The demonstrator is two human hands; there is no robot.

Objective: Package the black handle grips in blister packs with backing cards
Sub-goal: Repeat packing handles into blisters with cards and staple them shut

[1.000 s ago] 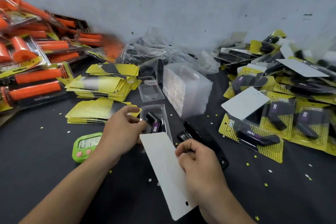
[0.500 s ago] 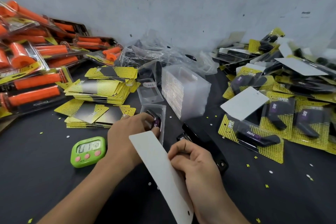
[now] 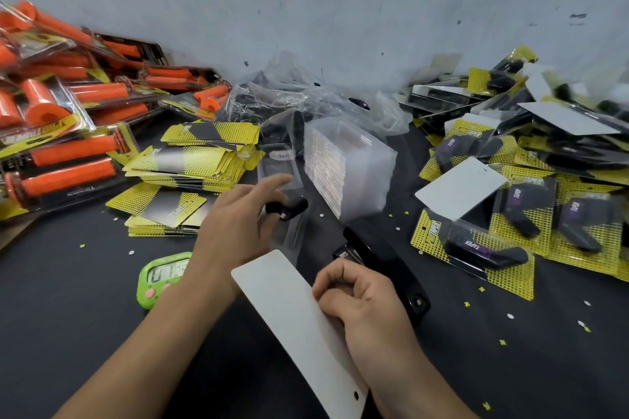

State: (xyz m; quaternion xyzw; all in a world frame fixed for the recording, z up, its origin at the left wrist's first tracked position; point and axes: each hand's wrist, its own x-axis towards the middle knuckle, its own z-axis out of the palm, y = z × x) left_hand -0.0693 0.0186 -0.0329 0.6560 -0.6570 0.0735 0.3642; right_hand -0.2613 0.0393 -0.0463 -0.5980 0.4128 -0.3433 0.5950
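My right hand (image 3: 369, 304) grips the right edge of a long white backing card (image 3: 292, 313), blank side up, with its hang hole near me. My left hand (image 3: 238, 228) is just beyond the card's far end. Its index finger points out straight while the other fingertips pinch the near end of a black handle grip (image 3: 289, 207) with a purple label. The grip is tilted up over a clear blister pack (image 3: 293, 235) lying on the black table. The picture is blurred around the fingertips.
A black stapler (image 3: 384, 264) lies right of my right hand and a green timer (image 3: 160, 277) left of my left wrist. Behind stand stacked clear blisters (image 3: 347, 167) and yellow backing cards (image 3: 197, 160). Orange-grip packs (image 3: 61, 112) pile up left, finished black-grip packs (image 3: 503, 221) right.
My left hand has left the card's far end and moved onto the grip in the blister, tilting it up. The card has swung slightly left in my right hand.
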